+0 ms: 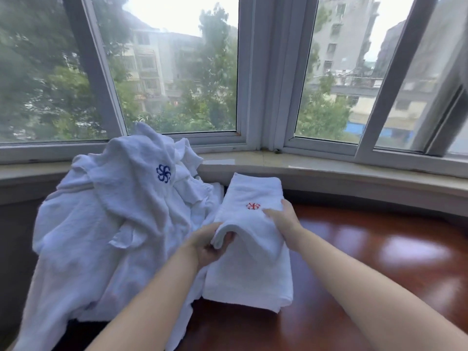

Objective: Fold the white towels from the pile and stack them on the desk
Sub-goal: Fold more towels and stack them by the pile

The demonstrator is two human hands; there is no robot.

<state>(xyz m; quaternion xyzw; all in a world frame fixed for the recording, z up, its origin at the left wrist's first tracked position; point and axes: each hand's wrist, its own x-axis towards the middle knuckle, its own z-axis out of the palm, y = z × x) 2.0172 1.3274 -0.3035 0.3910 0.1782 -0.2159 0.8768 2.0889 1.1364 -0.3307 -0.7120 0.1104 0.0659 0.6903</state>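
Towels filled the lower left of the frame: we saw a loose pile (pixel 101 224) of white cloth heaped against the window sill (pixel 329 168), one piece showing a blue pinwheel mark (pixel 163 173). Just right of it, at lower centre, a folded towel (pixel 250 269) with a red mark (pixel 253 206) lay on the glossy reddish-brown desk (pixel 379 262), its left edge touching the pile. We saw the left hand (pixel 210 245) with fingers curled round a raised fold on the towel's left side, thumb on top. The right hand (pixel 283 219) lay on the towel's right edge, thumb across the cloth beside the red mark, fingers wrapped over the side. We saw no box or basket; the towels sat straight on the desk. Windows (pixel 177 72) spanned the top of the frame.
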